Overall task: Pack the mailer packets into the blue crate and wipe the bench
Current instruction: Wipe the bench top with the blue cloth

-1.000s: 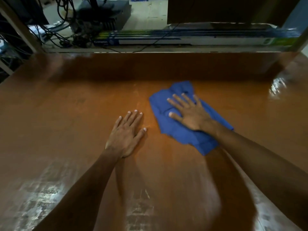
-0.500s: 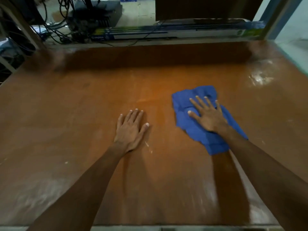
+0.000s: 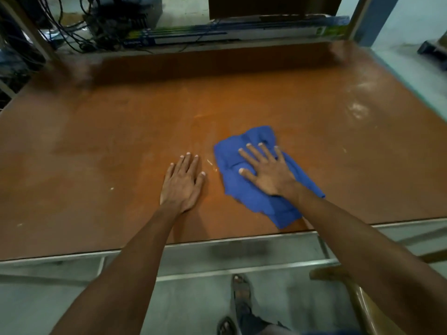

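Note:
My right hand (image 3: 266, 172) lies flat with spread fingers on a crumpled blue cloth (image 3: 280, 209) and presses it onto the brown bench top (image 3: 96, 141). The cloth sits right of centre, its near corner close to the bench's front edge. My left hand (image 3: 182, 182) rests palm down on the bare bench just left of the cloth, holding nothing. Dull smears and light specks mark the surface. No mailer packets and no blue crate are in view.
Tangled cables and a black device (image 3: 116, 22) stand behind the bench at the back left. Long flat boxes (image 3: 229, 35) lie along the back edge. A metal rail (image 3: 217, 250) runs under the front edge. A wooden chair (image 3: 338, 274) and my sandalled foot (image 3: 242, 293) are below.
My right hand slid the cloth out to the right, then back left and closer to the front edge. The left hand stayed planted. The view has pulled back, showing the front edge and floor.

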`<action>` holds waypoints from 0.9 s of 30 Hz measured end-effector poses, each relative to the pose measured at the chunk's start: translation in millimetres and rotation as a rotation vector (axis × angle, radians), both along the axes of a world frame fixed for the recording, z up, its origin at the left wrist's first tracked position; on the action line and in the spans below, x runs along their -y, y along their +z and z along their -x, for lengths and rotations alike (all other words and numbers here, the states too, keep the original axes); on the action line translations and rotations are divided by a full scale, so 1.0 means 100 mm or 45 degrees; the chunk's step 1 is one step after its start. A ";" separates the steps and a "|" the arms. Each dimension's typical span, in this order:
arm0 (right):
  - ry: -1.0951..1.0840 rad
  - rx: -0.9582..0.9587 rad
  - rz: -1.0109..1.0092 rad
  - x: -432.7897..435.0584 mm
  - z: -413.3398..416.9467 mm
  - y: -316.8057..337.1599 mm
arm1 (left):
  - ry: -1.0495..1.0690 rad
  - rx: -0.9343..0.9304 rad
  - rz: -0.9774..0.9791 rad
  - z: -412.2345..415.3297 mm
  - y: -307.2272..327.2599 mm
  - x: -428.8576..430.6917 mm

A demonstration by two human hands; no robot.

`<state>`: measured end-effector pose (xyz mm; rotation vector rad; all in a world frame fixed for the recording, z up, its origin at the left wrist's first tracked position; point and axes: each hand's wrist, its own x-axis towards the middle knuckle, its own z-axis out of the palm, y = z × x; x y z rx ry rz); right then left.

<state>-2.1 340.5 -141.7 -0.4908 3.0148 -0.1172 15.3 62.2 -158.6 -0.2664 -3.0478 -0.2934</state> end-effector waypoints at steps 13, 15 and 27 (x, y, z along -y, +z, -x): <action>0.113 0.004 -0.014 -0.60 -1.11 0.06 | -0.037 -0.020 -0.031 -0.01 -0.04 0.06; -0.170 -0.012 -0.012 -0.98 -1.08 0.06 | -0.050 -0.005 -0.024 0.00 -0.02 0.06; -0.375 -0.034 0.034 -1.61 -0.27 0.03 | -0.164 0.043 -0.078 0.25 0.09 -0.99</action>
